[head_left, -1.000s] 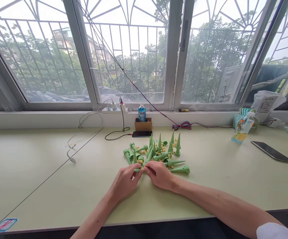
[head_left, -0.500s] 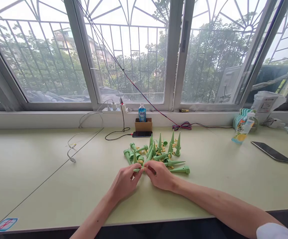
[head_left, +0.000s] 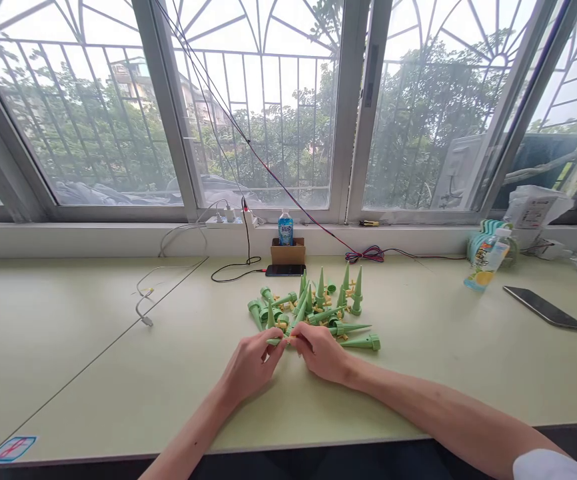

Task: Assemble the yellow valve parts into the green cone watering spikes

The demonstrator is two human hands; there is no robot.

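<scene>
Between thumb and fingers, my left hand holds a green plastic plant watering spike, its narrow tip pointing left. My right hand pinches a small yellow valve at the spike's right end, so the two hands nearly meet. My fingers cover most of the joint. Just behind them lies a loose pile of green spikes with yellow valves; some stand point up, others lie flat. One spike lies to the right of my right hand.
Behind the pile are a dark phone, a small cardboard box and a blue bottle. A clear drink bottle and another phone sit right. Cables run along the sill; a white cable lies left.
My right fingers have shifted slightly around the yellow valve. My left hand and the pile look the same.
</scene>
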